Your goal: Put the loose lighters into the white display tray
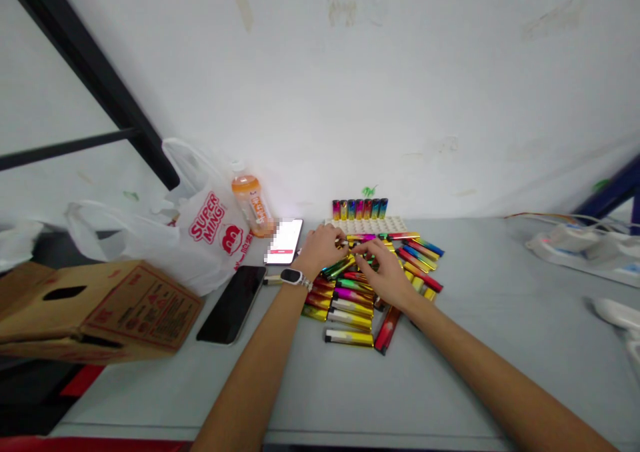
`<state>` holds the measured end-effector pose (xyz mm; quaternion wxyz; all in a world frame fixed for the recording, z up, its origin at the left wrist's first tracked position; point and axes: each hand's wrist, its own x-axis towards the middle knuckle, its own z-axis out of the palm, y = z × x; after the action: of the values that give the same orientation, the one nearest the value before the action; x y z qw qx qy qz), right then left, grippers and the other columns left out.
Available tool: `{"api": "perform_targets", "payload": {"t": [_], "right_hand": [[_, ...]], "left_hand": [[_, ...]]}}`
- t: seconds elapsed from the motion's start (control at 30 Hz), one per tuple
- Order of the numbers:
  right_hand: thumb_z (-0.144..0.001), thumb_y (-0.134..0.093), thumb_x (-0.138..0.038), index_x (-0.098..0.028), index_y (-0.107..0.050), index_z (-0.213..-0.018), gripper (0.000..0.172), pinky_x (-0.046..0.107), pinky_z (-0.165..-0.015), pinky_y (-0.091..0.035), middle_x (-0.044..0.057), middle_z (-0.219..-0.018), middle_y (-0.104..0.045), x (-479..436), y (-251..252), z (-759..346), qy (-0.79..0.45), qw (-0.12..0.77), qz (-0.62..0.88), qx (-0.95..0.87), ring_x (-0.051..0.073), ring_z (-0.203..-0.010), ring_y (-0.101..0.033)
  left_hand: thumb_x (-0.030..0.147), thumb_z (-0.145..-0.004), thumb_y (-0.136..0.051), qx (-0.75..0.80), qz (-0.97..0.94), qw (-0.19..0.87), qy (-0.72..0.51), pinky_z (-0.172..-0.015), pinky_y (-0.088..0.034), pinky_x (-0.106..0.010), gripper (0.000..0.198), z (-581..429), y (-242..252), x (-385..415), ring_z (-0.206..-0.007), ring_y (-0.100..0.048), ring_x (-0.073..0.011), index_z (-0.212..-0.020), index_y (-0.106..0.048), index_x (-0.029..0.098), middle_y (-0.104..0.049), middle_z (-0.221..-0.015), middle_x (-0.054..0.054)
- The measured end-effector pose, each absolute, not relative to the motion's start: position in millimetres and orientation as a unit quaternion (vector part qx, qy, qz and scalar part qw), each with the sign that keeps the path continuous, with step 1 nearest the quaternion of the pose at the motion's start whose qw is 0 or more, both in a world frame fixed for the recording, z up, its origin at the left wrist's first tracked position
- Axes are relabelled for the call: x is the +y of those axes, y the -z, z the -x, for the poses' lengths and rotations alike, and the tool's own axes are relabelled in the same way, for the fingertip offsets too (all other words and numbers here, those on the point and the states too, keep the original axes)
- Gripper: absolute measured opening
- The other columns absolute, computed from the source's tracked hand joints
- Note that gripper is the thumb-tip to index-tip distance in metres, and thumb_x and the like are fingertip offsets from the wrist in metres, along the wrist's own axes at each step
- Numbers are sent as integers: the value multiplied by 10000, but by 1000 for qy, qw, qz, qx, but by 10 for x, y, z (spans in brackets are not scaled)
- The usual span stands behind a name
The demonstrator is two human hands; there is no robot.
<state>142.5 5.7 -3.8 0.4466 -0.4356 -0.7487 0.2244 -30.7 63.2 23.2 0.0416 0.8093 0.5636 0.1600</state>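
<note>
A heap of several shiny, many-coloured lighters (353, 305) lies on the grey table (480, 345). Behind it a white tray with rows of holes (373, 225) holds a row of upright lighters (360, 209) along its far edge. My left hand (323, 247), with a watch on the wrist, rests over the heap's far left part, fingers curled around a lighter. My right hand (383, 272) lies over the middle of the heap, its fingers pinched on a lighter near the left hand's fingertips.
A dark phone (233, 304) and a lit phone (285, 241) lie left of the heap. Farther left are a white plastic bag (200, 239), an orange bottle (253, 205) and a cardboard box (95, 309). A power strip with cables (580, 249) sits at the right.
</note>
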Motion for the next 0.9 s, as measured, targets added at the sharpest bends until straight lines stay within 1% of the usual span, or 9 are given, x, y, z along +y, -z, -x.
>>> {"api": "perform_targets", "payload": {"t": [0.1, 0.2, 0.27, 0.37, 0.43, 0.53, 0.67, 0.73, 0.9], "right_hand": [[-898, -549, -188, -199, -654, -981, 134, 376, -855, -462, 63, -972, -613, 65, 40, -1433, -229, 447, 434, -748, 212, -935, -582], [-896, -549, -185, -202, -653, -961, 123, 377, -859, -460, 59, -957, -611, 68, 42, -1439, -226, 451, 427, -750, 211, -931, -581], [-896, -548, -190, -204, -652, -947, 116, 378, -862, -459, 55, -935, -608, 68, 41, -1442, -223, 457, 424, -750, 213, -930, -580], [-908, -539, -211, -203, -653, -942, 119, 375, -878, -454, 56, -938, -615, 69, 34, -1453, -216, 475, 424, -741, 214, -941, -585], [-922, -529, -234, -201, -651, -946, 129, 362, -866, -454, 57, -952, -630, 71, 25, -1466, -214, 497, 427, -725, 208, -931, -590], [-937, -519, -275, -199, -648, -970, 153, 338, -821, -457, 51, -957, -662, 76, 9, -1484, -224, 543, 440, -679, 198, -897, -599], [-946, -514, -319, -205, -653, -983, 183, 322, -791, -456, 31, -925, -686, 79, -3, -1496, -265, 585, 442, -627, 188, -860, -606], [-947, -510, -332, -208, -656, -980, 195, 315, -767, -455, 23, -896, -683, 80, 4, -1496, -280, 590, 438, -617, 182, -825, -601], [-943, -512, -353, -212, -652, -967, 200, 308, -749, -462, 18, -883, -670, 84, 56, -1484, -307, 588, 431, -612, 174, -782, -587]], "left_hand": [[322, -812, -663, 578, -800, 38, -156, -852, -491, -374, 191, 209, -209, 640, -983, -613, -265, -930, -721, 183, -666, -1037, -112], [246, -834, -641, 589, -792, 23, -160, -836, -486, -357, 120, 153, -171, 645, -987, -607, -256, -916, -695, 176, -649, -1038, -113], [224, -873, -601, 581, -796, 11, -167, -836, -479, -356, 110, 138, -166, 639, -987, -608, -254, -929, -681, 175, -651, -1025, -110], [270, -947, -522, 536, -814, 10, -224, -847, -464, -355, 165, 137, -200, 600, -984, -611, -249, -973, -655, 175, -664, -1014, -105], [307, -983, -468, 497, -816, 46, -292, -824, -460, -331, 201, 134, -230, 546, -939, -621, -226, -1028, -617, 179, -672, -990, -89], [372, -1009, -412, 436, -799, 146, -387, -739, -449, -272, 237, 107, -246, 423, -809, -616, -169, -1071, -548, 189, -657, -916, -48], [396, -1007, -402, 412, -761, 234, -443, -631, -397, -229, 225, 27, -200, 239, -655, -526, -121, -994, -503, 195, -551, -737, 24], [413, -987, -443, 409, -741, 266, -462, -597, -367, -226, 239, -20, -161, 166, -620, -475, -111, -900, -491, 196, -508, -693, 39], [478, -908, -547, 423, -694, 297, -501, -539, -286, -244, 407, -110, -81, 86, -565, -355, -97, -652, -422, 188, -376, -596, 50]]}}
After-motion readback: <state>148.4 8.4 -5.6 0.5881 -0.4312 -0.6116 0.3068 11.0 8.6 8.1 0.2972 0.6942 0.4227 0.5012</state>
